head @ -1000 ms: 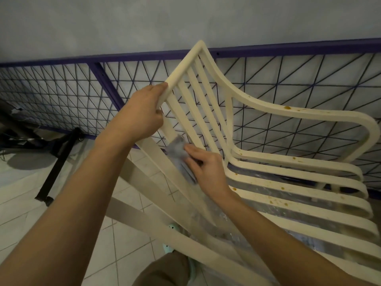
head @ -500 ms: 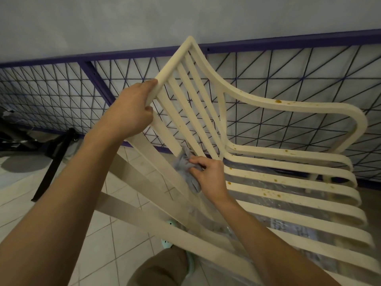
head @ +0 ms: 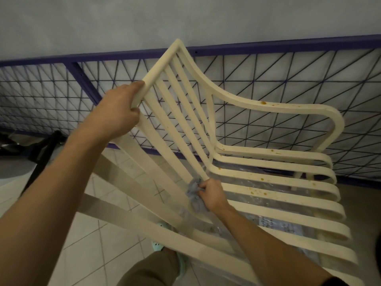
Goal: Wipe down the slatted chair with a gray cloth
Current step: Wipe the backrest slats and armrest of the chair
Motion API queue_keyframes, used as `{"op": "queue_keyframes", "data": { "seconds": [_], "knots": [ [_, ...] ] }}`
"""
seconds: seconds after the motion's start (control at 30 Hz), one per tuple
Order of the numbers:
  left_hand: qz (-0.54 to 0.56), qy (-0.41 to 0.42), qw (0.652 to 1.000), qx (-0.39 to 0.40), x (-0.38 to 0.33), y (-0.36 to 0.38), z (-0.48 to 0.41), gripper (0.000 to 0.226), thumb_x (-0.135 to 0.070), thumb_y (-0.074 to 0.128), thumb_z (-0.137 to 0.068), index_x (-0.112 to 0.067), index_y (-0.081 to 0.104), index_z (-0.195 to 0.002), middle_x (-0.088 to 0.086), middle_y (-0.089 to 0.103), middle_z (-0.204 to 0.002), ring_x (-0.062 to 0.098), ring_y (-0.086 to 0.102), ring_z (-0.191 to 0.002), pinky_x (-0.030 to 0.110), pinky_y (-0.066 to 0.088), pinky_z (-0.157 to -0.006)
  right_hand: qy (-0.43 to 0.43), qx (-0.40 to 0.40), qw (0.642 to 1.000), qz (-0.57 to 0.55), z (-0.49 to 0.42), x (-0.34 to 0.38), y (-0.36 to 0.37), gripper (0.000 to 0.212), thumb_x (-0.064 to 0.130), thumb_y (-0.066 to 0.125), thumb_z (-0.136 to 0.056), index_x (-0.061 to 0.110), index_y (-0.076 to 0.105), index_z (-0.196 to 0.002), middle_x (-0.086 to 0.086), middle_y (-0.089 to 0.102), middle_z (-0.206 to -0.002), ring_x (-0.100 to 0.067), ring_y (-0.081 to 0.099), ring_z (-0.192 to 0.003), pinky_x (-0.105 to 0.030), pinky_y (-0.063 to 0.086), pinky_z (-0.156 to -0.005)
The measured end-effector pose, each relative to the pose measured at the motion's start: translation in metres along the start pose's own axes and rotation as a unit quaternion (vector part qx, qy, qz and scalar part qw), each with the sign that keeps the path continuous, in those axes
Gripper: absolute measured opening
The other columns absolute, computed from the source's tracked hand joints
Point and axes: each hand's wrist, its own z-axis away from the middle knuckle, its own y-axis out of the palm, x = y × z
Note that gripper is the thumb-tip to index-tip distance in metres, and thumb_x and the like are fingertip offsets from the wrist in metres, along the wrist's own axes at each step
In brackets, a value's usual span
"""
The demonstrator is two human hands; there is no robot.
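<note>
Low, gray cloth (head: 194, 194) against slatted chair (head: 288, 109).

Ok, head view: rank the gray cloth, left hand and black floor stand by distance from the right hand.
1. gray cloth, held in the right hand.
2. left hand, up-left, gripping the chair back.
3. black stand, far left on the floor.
</note>
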Motion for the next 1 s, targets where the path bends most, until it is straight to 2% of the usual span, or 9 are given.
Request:
{"op": "queue_keyframes", "data": {
  "seconds": [0.17,0.27,0.4,0.5,0.63,0.7,0.77,0.9,1.0],
  "knots": [
    [0.012,-0.01,1.0,0.001,0.0,0.001,0.001,0.065,-0.01,0.054,-0.093,-0.027,0.027,-0.15,0.012,0.048,-0.132,0.024,0.053,-0.098,0.044,0.048,-0.089,-0.005,-0.041,0.996,-0.073,0.004,0.021,-0.006,0.023,0.009,0.055,-0.093,0.011,0.06,-0.07,-0.001,0.051,-0.068,-0.009,0.044,-0.068,-0.021,0.035,-0.063],
    [0.026,-0.012,1.0,0.007,-0.002,0.0,0.001,0.066,-0.009,0.055,-0.093,-0.026,0.027,-0.15,0.013,0.049,-0.131,0.026,0.055,-0.1,0.045,0.05,-0.089,-0.018,-0.026,0.996,-0.082,0.004,0.043,-0.016,0.018,0.017,0.056,-0.092,0.008,0.071,-0.095,-0.005,0.062,-0.089,-0.01,0.049,-0.083,-0.022,0.038,-0.077],
    [0.034,-0.018,0.999,0.001,-0.001,0.0,0.0,0.066,-0.008,0.055,-0.092,-0.026,0.028,-0.15,0.011,0.048,-0.133,0.021,0.054,-0.096,0.036,0.047,-0.083,-0.083,-0.047,0.984,-0.153,0.008,0.088,-0.033,0.015,0.019,0.061,-0.091,0.014,0.075,-0.093,-0.006,0.07,-0.086,-0.01,0.065,-0.08,-0.022,0.054,-0.075],
    [0.032,-0.016,0.999,0.003,0.001,0.001,-0.002,0.066,-0.008,0.055,-0.092,-0.025,0.029,-0.15,0.012,0.048,-0.133,0.02,0.052,-0.092,0.032,0.047,-0.078,-0.174,-0.076,0.967,-0.172,0.015,0.128,-0.05,0.016,0.019,0.062,-0.091,0.016,0.076,-0.098,0.0,0.071,-0.079,-0.008,0.065,-0.072,-0.016,0.051,-0.068],
    [0.044,-0.032,0.998,0.011,-0.001,-0.002,-0.002,0.065,-0.007,0.054,-0.092,-0.026,0.031,-0.15,0.014,0.05,-0.129,0.026,0.058,-0.095,0.033,0.049,-0.079,-0.243,-0.126,0.944,-0.186,0.023,0.152,-0.056,0.028,0.016,0.065,-0.088,0.017,0.069,-0.117,-0.001,0.074,-0.102,-0.008,0.068,-0.089,-0.018,0.053,-0.082],
    [0.065,-0.048,0.997,0.014,0.0,-0.003,-0.002,0.065,-0.008,0.054,-0.092,-0.031,0.032,-0.149,0.011,0.053,-0.122,0.023,0.063,-0.085,0.033,0.054,-0.072,-0.24,-0.129,0.945,-0.183,0.022,0.14,-0.047,0.03,0.012,0.065,-0.088,0.015,0.067,-0.119,-0.001,0.072,-0.108,-0.008,0.067,-0.093,-0.014,0.052,-0.083],
    [0.093,-0.069,0.993,0.017,0.001,-0.003,-0.002,0.066,-0.01,0.055,-0.091,-0.036,0.033,-0.147,0.008,0.055,-0.114,0.021,0.066,-0.075,0.033,0.057,-0.065,-0.206,-0.119,0.958,-0.16,0.022,0.116,-0.037,0.029,0.011,0.063,-0.09,0.014,0.067,-0.119,-0.002,0.073,-0.1,-0.008,0.066,-0.085,-0.009,0.048,-0.073],
    [0.127,-0.089,0.988,0.014,0.002,-0.006,-0.003,0.066,-0.01,0.058,-0.092,-0.038,0.034,-0.146,0.002,0.05,-0.111,0.015,0.064,-0.073,0.019,0.047,-0.054,-0.117,-0.052,0.985,-0.114,0.015,0.056,-0.026,0.018,0.015,0.062,-0.092,0.013,0.073,-0.106,-0.002,0.072,-0.084,-0.006,0.066,-0.08,-0.015,0.05,-0.071],
    [0.149,-0.085,0.985,0.024,0.002,-0.006,-0.003,0.068,-0.007,0.058,-0.091,-0.036,0.033,-0.147,0.002,0.049,-0.119,0.016,0.065,-0.075,0.022,0.053,-0.056,-0.109,-0.022,0.99,-0.088,0.009,0.034,-0.031,0.017,0.014,0.063,-0.089,0.021,0.078,-0.094,0.002,0.074,-0.079,-0.006,0.068,-0.08,-0.028,0.056,-0.074]
  ]
}}
